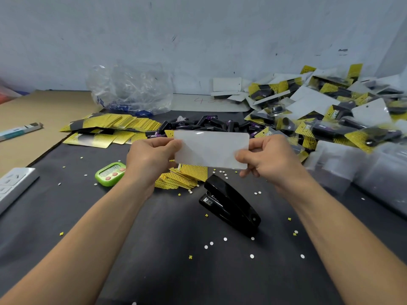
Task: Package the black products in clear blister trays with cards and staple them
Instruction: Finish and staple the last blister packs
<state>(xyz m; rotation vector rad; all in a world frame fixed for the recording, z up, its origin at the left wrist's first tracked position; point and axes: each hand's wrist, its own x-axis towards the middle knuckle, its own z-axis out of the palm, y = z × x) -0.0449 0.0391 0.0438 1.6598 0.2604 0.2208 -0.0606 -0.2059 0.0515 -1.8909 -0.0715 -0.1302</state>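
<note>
Left hand (pixel 152 157) and right hand (pixel 264 159) each pinched one end of the white card (pixel 211 149); the black stapler (pixel 230 204) lay below them.

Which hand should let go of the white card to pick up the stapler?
Probably the right. The stapler lies on the mat just below the right hand, with its rear end angled toward that forearm. The left hand sits farther off and could hold the white card alone.
</note>
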